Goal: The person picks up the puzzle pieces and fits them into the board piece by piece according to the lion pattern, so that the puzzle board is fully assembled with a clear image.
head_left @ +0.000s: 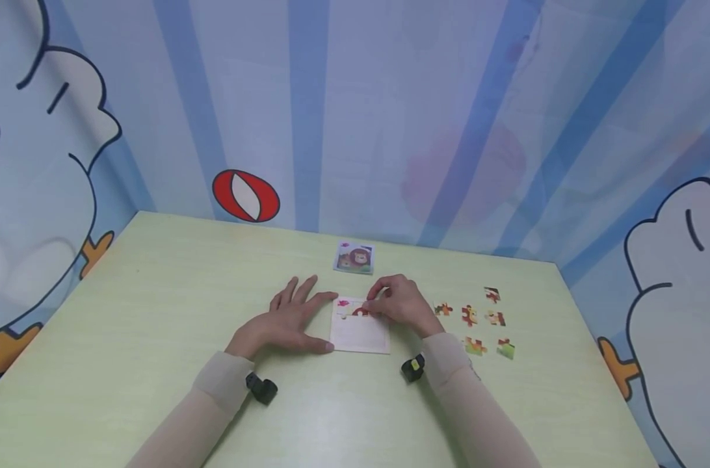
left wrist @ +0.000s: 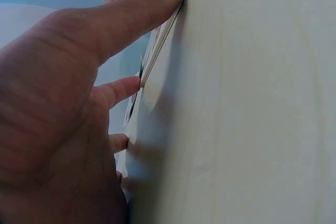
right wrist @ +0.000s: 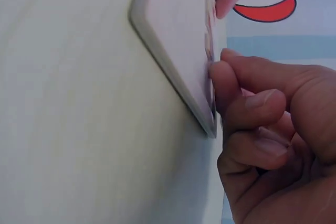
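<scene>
Nearest, two pale sleeves [head_left: 474,413] reach in over the table [head_left: 331,416], each with a small black device [head_left: 412,369] at the cuff. The left hand [head_left: 281,325] is spread wide, thumb and forefinger tips at the left edge of a square white puzzle board [head_left: 359,335], which lies flat between the two hands. The right hand [head_left: 403,305] is narrow, its fingers curled and its thumb and forefinger close together at the board's upper right; I cannot tell whether a piece sits between those tips.

The left wrist view shows what the head view cannot: the thumb tip against the board's side edge. The right wrist view shows the board's rounded corner and thick rim, and the curled lower fingers, while only the head view takes in the whole layout.

The board's lower part is plain white. A pink mark [head_left: 343,303] sits in its upper left corner, with a strip of colour and a reddish-brown patch [head_left: 359,312] along the upper part, partly hidden by the right hand.

To the right, six loose puzzle pieces [head_left: 469,315] in orange, green and brown lie apart from one another. Beyond the board lies a picture card [head_left: 354,258] with a brown-maned lion. Farthest is a blue striped backdrop [head_left: 361,130].
</scene>
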Motion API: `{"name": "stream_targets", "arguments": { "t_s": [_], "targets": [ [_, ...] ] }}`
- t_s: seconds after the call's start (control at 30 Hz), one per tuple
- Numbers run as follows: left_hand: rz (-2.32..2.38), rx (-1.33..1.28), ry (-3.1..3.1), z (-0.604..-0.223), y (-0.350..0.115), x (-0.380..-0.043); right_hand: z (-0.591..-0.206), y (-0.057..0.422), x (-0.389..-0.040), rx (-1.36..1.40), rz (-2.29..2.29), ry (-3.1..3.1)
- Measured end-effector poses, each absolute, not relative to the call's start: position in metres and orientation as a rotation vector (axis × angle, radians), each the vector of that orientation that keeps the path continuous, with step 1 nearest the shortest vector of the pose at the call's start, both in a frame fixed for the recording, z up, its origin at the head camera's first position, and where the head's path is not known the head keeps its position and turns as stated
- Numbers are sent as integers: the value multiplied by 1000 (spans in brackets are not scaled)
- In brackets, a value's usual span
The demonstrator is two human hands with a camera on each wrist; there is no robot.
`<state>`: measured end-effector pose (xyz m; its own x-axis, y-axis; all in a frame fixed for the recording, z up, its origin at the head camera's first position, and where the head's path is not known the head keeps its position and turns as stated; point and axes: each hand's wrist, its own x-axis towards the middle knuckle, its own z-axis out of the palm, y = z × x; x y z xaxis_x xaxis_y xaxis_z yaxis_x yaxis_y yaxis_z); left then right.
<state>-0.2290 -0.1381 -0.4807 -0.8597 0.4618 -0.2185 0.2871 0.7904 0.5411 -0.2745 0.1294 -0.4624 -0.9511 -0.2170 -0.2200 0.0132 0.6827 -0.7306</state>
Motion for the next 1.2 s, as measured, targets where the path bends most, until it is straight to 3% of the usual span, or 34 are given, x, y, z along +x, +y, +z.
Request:
{"name": "stream_targets", "arguments": {
  "t_s": [0.53,1.2],
  "targets": [
    [771,553,2641,-486,-138,-232,-441,186,-279,-276,-1320,2479],
    [766,562,2642,-489,-139,-231,-434,286,-276,-142,-1339,2549]
  ]
}}
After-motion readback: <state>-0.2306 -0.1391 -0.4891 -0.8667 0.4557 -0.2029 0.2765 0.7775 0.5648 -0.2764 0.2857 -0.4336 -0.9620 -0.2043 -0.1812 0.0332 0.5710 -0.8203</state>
